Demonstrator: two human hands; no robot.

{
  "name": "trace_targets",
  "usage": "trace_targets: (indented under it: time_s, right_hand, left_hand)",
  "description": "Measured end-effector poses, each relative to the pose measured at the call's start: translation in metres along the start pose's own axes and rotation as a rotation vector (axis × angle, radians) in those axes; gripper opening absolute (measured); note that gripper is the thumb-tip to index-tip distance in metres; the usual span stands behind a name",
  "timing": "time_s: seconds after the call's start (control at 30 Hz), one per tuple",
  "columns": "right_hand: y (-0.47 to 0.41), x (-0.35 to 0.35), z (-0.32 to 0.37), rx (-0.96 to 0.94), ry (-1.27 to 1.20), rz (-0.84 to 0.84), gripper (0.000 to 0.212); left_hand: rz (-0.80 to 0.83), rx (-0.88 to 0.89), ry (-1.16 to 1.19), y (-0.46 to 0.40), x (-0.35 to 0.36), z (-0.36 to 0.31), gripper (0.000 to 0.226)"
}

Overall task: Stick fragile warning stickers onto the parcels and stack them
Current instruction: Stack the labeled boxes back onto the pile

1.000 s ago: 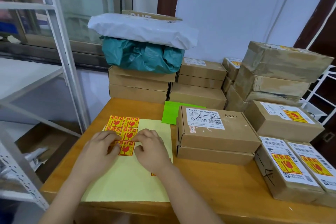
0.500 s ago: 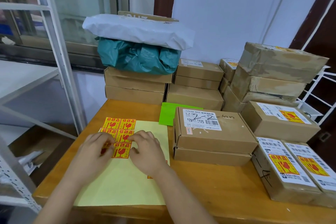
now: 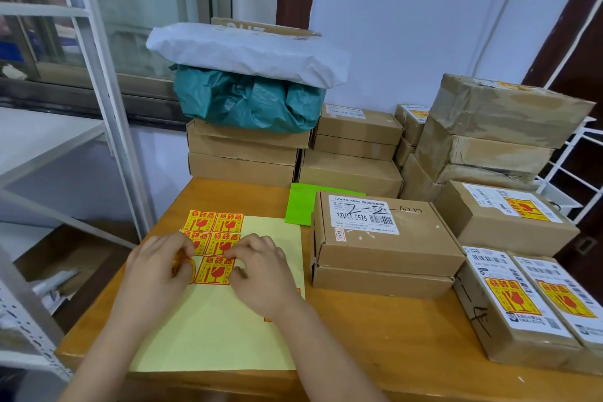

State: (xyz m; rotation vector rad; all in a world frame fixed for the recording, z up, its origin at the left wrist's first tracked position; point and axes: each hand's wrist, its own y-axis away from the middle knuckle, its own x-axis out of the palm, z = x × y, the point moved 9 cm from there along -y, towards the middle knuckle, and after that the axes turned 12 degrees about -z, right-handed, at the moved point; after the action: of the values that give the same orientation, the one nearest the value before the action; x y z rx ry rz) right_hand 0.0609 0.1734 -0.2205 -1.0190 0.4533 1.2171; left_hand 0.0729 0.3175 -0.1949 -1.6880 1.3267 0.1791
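Both hands work the sticker sheet [image 3: 228, 287]: left hand [image 3: 156, 274] pinches a thin, limp, curling sticker [image 3: 182, 266] by its edge, right hand [image 3: 261, 271] presses the sheet flat beside it.

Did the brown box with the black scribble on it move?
No. The brown cardboard box with the scribbled white label still covers the same corner of the flat green paper sheet. Only the camera shifted.

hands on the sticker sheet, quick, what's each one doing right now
Left hand: pinching a partly peeled fragile sticker at the sheet's left edge.
Right hand: fingers curled, fingertips pressing on the sticker sheet, gripping nothing that shows.
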Motion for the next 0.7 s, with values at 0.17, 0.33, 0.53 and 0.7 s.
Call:
trace_targets:
  time_s: [0.17, 0.33, 0.53, 0.7]
  right_hand:
    - [0.0, 0.001, 0.001, -0.012, 0.003, 0.01, 0.036]
    - [0.001, 0.002, 0.003, -0.025, 0.012, 0.02, 0.036]
    - [0.0, 0.001, 0.003, -0.025, 0.019, 0.009, 0.036]
    - [0.0, 0.0, 0.002, -0.024, 0.025, 0.007, 0.037]
  left_hand:
    - [-0.145, 0.055, 0.024, 0.002, -0.018, -0.006, 0.025]
    - [-0.256, 0.057, 0.025, 0.004, -0.03, -0.009, 0.021]
    - [-0.376, -0.111, 0.073, 0.005, -0.038, 0.001, 0.018]
    - [-0.597, -0.219, 0.326, 0.013, -0.056, 0.024, 0.024]
